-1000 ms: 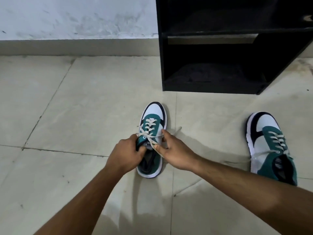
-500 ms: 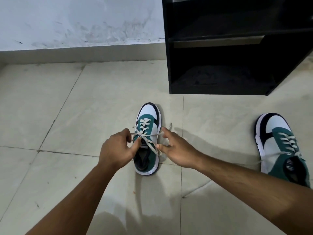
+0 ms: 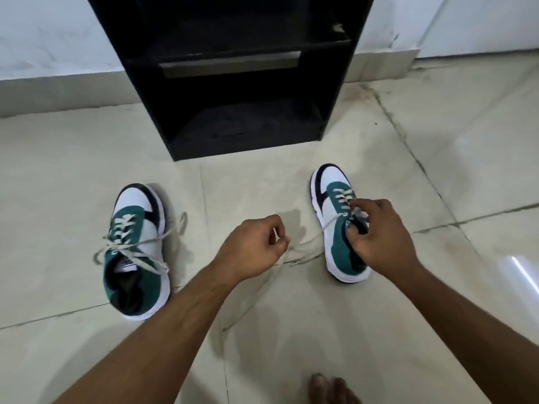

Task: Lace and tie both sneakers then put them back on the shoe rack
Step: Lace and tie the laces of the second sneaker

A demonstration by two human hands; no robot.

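Note:
Two green, white and black sneakers stand on the tiled floor, toes toward the black shoe rack [image 3: 163, 91]. The left sneaker [image 3: 137, 252] has its cream laces crossed loosely over the tongue, ends trailing; no hand touches it. My left hand [image 3: 253, 246] pinches the loose end of the right sneaker's lace [image 3: 329, 224], drawn out to the left. My right hand [image 3: 379, 234] rests on the right sneaker [image 3: 335, 228], fingers gripping the lace at the upper eyelets and hiding the tongue.
The rack has two open shelves, both dark and without shoes. A white wall with a skirting [image 3: 58, 91] runs behind it. My bare toes [image 3: 329, 389] show at the bottom edge. Tile joints cross the floor [image 3: 437, 141].
Both hands have let go of the left sneaker's laces and moved right to the other sneaker. The view has swung right, so the rack now sits in the middle.

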